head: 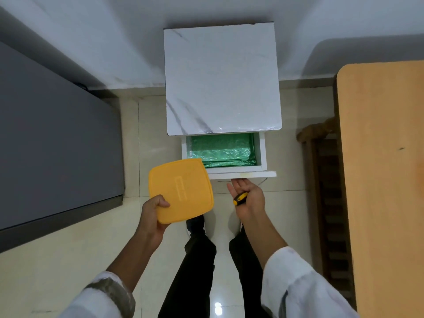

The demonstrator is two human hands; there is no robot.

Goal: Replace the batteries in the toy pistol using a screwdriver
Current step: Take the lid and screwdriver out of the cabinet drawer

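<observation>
At the left edge, near nine o'clock, is a big flat grey top (57, 138). It stands well apart from both hands.

The left hand (152, 214) is low, near seven o'clock from the middle. It grips a corner of a yellow square lid (181, 190), with the thumb on top and the fingers under it. I cannot tell if a box hangs under the lid. The lid's far corner covers a little of the open drawer (261, 152).

In the middle, at twelve o'clock, stands a small cabinet with a white marble-look top (222, 83). Its drawer is pulled out toward the person. A shiny green plastic wrap (220, 150) lies inside the drawer.

Below the hands, at six o'clock, are two legs in dark trousers (199, 260) on a pale tiled floor (68, 260).

The right hand (249, 196) is just beside the drawer front, at five o'clock from the drawer. It is palm up and holds the screwdriver (240, 199). The yellow and black handle lies across the palm, and the thumb side folds over the shaft. The thin metal tip pokes out past the hand toward two o'clock. The fingers reach out toward the drawer front. The screwdriver is at three o'clock from the yellow lid, near it but not touching it.

At the right edge, at three o'clock, is a wooden table (385, 157), with a dark wooden chair (321, 180) beside it.
</observation>
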